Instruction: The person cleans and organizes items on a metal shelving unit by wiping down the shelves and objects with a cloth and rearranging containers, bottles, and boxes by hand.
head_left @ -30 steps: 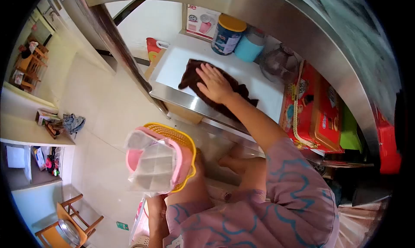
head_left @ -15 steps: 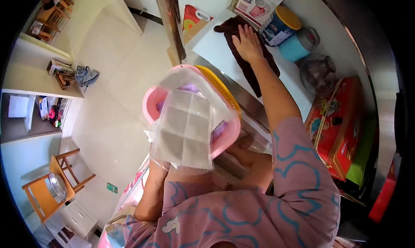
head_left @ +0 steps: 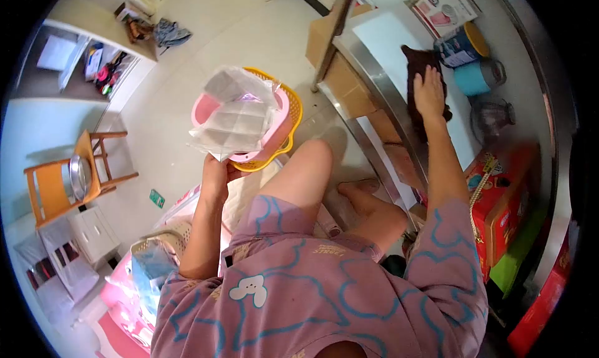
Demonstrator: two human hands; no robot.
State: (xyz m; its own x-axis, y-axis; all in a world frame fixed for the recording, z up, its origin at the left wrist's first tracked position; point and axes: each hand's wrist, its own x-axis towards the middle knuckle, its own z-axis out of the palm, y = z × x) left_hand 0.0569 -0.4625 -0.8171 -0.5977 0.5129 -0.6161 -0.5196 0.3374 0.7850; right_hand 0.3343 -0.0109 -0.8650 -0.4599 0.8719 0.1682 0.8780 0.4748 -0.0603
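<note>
My left hand (head_left: pixel 216 172) grips the near edge of a pink plastic basin (head_left: pixel 284 111), which sits inside a yellow basket (head_left: pixel 294 122). A translucent, creased plastic sheet (head_left: pixel 240 124) drapes over the basin and hides most of its contents; a little purple shows beneath. My left fingertips are partly hidden under the rim. On the white surface (head_left: pixel 392 33) at the right, my right hand (head_left: pixel 429 93) lies flat with fingers stretched out on a dark brown cloth (head_left: pixel 417 65).
Behind the cloth stand a box with a pink appliance picture (head_left: pixel 444 10), a blue tin (head_left: pixel 460 46), a turquoise container (head_left: pixel 477 77) and a glass jar (head_left: pixel 493 118). A red gift box (head_left: pixel 505 196) is nearer me. Cardboard boxes (head_left: pixel 349 83) sit below; a chair (head_left: pixel 59 186) stands left.
The view has shifted, showing more of my lap. My left hand holds the basin and basket farther from the white surface. The brown cloth looks more bunched under my right hand.
</note>
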